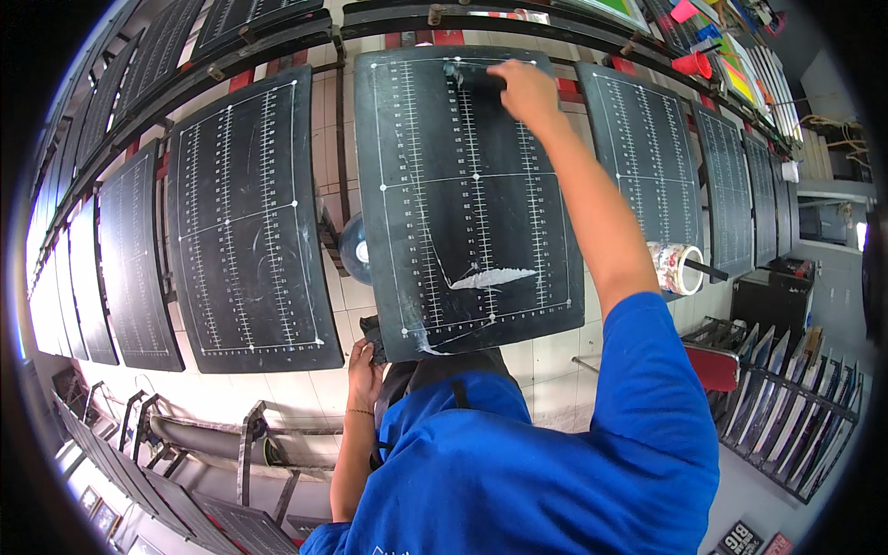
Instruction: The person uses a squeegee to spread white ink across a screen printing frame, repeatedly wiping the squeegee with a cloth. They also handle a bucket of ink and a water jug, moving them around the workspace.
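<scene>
In front of me lies a dark board (pixel 444 217) marked with white ruler scales and grid lines. My right hand (pixel 529 92) reaches over its far edge, fingers closed round a dark, flat tool (pixel 476 76) that touches the surface; its exact kind is unclear. A whitish, greenish smear (pixel 453 72) sits at the tool's left end. Nearer to me, a streak of white paste (pixel 495 277) crosses the lower scales. By the near left corner, my left hand (pixel 365 375) is closed on a crumpled dark cloth (pixel 373 338).
Similar marked boards stand in rows, among them one at left (pixel 245 222) and one at right (pixel 647 148). A white tub (pixel 680 268) with a dark handle rests at the right. A blue bottle (pixel 354 250) stands lower, in the left gap. Framed screens fill a rack (pixel 786 398).
</scene>
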A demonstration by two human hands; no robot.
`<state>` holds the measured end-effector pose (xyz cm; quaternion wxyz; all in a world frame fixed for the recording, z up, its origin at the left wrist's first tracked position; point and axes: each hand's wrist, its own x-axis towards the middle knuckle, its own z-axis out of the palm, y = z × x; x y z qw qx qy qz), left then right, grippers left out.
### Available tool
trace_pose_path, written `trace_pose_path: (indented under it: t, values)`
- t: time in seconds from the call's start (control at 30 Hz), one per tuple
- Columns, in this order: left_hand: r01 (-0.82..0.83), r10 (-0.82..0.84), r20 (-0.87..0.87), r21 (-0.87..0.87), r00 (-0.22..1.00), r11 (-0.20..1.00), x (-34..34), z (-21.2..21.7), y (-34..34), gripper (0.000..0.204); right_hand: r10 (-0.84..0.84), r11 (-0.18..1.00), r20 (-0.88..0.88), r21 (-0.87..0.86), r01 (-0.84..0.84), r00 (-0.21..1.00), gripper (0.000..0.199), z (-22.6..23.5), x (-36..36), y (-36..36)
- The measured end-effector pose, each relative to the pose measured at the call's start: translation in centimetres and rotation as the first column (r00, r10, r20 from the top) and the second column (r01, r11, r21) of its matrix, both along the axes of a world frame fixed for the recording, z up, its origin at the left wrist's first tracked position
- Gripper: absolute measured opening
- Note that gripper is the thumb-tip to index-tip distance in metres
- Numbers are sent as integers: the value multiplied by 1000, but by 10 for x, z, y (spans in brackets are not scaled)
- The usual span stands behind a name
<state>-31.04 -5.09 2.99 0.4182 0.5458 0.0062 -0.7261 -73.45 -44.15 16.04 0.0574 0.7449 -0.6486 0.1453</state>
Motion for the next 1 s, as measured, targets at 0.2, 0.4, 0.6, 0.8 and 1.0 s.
trace_pose_path:
  t: [0.2,0.4,0.6,0.8,1.0]
  values:
    - [52,-52,-53,9,997,999,-13,-18,-7,16,54,995,124,77,-64,991,53,12,13,205]
    - [150,-155,-123,-53,980,987,-14,-43,0,19,-252,948,157,237,211,955,58,43,42,384]
    - [137,-149,-144,-85,978,987,5,-47,28,24,-151,975,104,182,130,983,62,24,93,434]
    - [-29,24,-96,-45,995,999,24,-37,64,20,-82,986,99,154,66,992,57,27,83,285]
    - [-152,151,-48,-16,987,988,14,-19,71,16,-96,994,20,-46,97,995,17,-1,33,77]
